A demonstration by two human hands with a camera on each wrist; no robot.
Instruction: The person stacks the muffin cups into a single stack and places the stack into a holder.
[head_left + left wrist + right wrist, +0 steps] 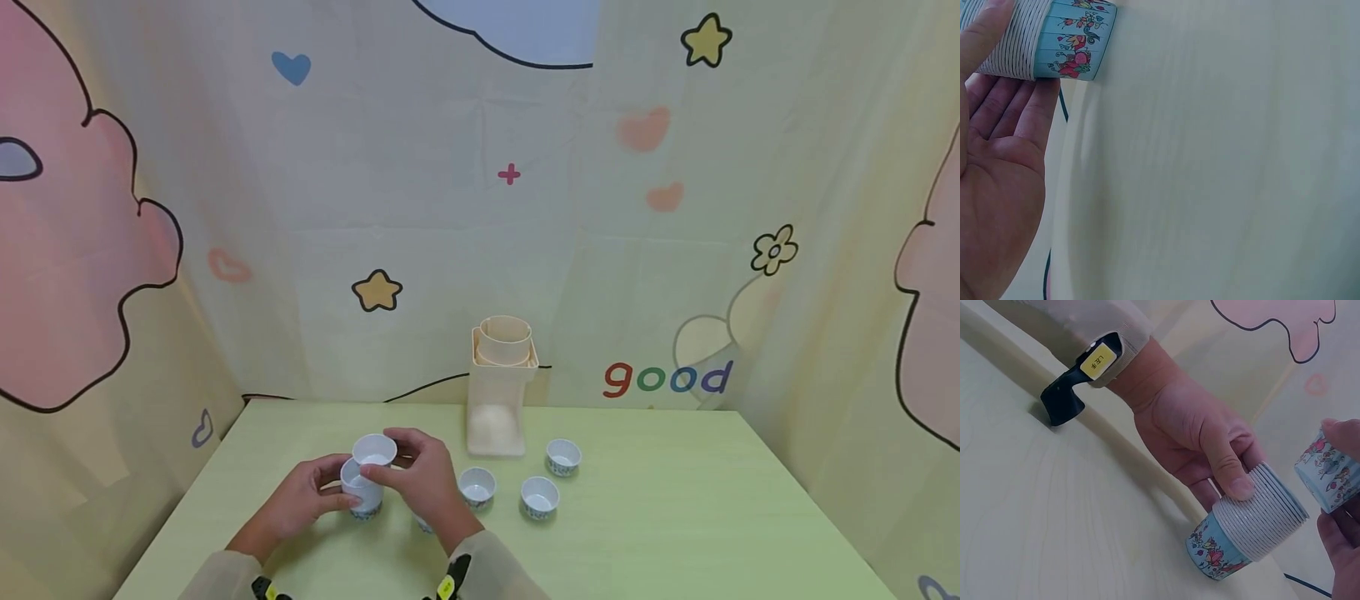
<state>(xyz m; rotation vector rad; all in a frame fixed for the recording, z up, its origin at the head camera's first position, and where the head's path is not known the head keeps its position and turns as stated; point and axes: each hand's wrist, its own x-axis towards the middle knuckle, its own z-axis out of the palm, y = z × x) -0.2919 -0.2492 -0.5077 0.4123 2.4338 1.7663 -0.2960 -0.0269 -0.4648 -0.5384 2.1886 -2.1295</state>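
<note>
My left hand [309, 498] grips a stack of nested paper cups [363, 493], thumb on one side and fingers on the other. In the left wrist view the stack [1041, 37] shows many white rims and a light blue base with red flowers. My right hand [426, 477] pinches a paper cup [375, 450] by its sides, just above the stack's mouth in the head view. The right wrist view shows this cup [1327, 472] apart from the stack [1263, 512], its flowered base facing the stack's open end.
Single paper cups [540, 497], [477, 487] and another cup [563, 457] stand upright right of my hands. One more cup [423, 525] is mostly hidden by my right wrist. A cream cup dispenser [497, 408] with a round tube stands at the table's back.
</note>
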